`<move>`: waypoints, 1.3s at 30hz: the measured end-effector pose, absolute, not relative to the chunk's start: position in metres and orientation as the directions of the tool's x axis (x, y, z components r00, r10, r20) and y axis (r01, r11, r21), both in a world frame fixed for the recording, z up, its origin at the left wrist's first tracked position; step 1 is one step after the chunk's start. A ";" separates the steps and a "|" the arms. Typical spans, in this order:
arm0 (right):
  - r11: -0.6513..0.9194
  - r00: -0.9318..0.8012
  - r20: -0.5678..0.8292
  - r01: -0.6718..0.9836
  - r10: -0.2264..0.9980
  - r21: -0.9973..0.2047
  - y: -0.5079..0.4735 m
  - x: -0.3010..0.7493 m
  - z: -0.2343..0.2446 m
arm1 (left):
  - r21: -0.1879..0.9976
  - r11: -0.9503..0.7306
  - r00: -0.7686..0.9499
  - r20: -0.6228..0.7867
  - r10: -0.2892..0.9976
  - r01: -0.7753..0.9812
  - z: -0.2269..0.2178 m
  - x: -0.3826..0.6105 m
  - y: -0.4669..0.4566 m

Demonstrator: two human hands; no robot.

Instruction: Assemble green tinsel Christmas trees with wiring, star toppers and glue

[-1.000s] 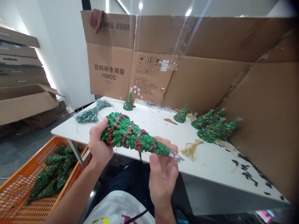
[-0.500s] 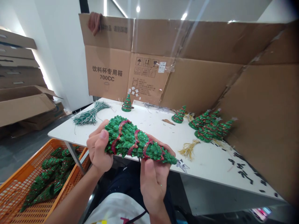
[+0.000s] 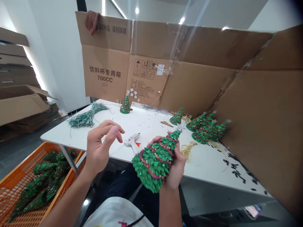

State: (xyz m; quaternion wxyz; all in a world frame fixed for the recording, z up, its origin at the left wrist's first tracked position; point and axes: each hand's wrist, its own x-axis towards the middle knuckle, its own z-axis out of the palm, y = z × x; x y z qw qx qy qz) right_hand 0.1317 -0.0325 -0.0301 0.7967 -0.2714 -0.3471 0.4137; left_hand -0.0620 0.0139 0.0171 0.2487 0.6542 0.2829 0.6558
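Note:
A green glittery miniature Christmas tree (image 3: pixel 153 160) with a red garland and a silver star at its tip is in my right hand (image 3: pixel 176 167). My right fingers wrap around its upper half from behind, and it leans with its base toward me. My left hand (image 3: pixel 100 148) is empty, fingers curled but apart, off to the left of the tree. Between them on the table lies a white glue gun (image 3: pixel 132 141) with an orange trigger. A bundle of green wire ties (image 3: pixel 88 116) rests behind my left hand. A gold tassel-like bundle (image 3: pixel 188 149) lies right of the tree.
Small decorated trees (image 3: pixel 209 127) cluster at the right of the white table (image 3: pixel 113 110); others stand farther back. Black bits (image 3: pixel 236 173) are scattered on the right. A cardboard screen (image 3: pixel 146 37) walls the back and right. An orange crate (image 3: pixel 26 168) with several trees stands at lower left.
My left hand has let go of the tree's base and drawn apart. The tree, in my right hand, has swung more upright, star upward. The glue gun has come into view.

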 end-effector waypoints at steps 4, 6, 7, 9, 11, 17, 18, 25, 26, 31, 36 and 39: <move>0.448 0.245 0.375 -0.517 0.894 -0.729 -0.029 0.139 -0.033 | 0.745 -0.666 0.246 0.637 0.731 0.050 0.021 -0.058 0.009; 0.447 0.200 0.406 -0.523 0.892 -0.726 -0.029 0.138 -0.035 | 0.751 -0.659 0.335 0.610 0.719 0.046 0.023 -0.054 0.005; 0.449 0.185 0.418 -0.517 0.890 -0.728 -0.028 0.138 -0.035 | 0.751 -0.659 0.367 0.602 0.709 0.043 0.023 -0.052 0.003; 0.450 0.155 0.436 -0.504 0.887 -0.737 -0.028 0.137 -0.036 | 0.746 -0.664 0.413 0.593 0.692 0.042 0.024 -0.050 0.000; 0.441 0.085 0.468 -0.514 0.879 -0.736 -0.028 0.136 -0.036 | 0.749 -0.659 0.452 0.565 0.690 0.071 0.024 -0.049 -0.003; 0.499 0.074 0.552 -0.538 0.831 -0.679 -0.027 0.137 -0.029 | 0.783 -0.574 0.671 0.294 0.680 0.239 0.020 -0.047 -0.005; 0.499 0.089 0.541 -0.533 0.837 -0.683 -0.028 0.137 -0.027 | 0.787 -0.567 0.702 0.260 0.663 0.243 0.020 -0.045 -0.005; 0.510 0.439 0.338 -0.369 0.832 -0.777 -0.037 0.148 -0.025 | 0.895 -0.395 0.720 0.134 0.681 0.209 0.017 -0.031 -0.002; 0.495 0.471 0.317 -0.321 0.823 -0.807 -0.038 0.151 -0.025 | 0.911 -0.368 0.709 0.135 0.692 0.186 0.015 -0.029 0.000; 0.558 0.551 0.395 -0.159 0.735 -0.815 -0.032 0.175 -0.026 | 0.986 -0.007 0.661 0.117 0.741 -0.166 0.006 -0.027 0.012; 0.486 0.716 0.264 -0.120 0.646 -0.866 -0.025 0.215 -0.038 | 0.850 -0.015 0.296 0.199 0.934 -0.526 0.007 -0.039 0.031; 0.451 0.677 0.267 -0.109 0.686 -0.886 -0.027 0.218 -0.042 | 0.827 -0.133 0.152 0.254 0.955 -0.546 0.007 -0.048 0.042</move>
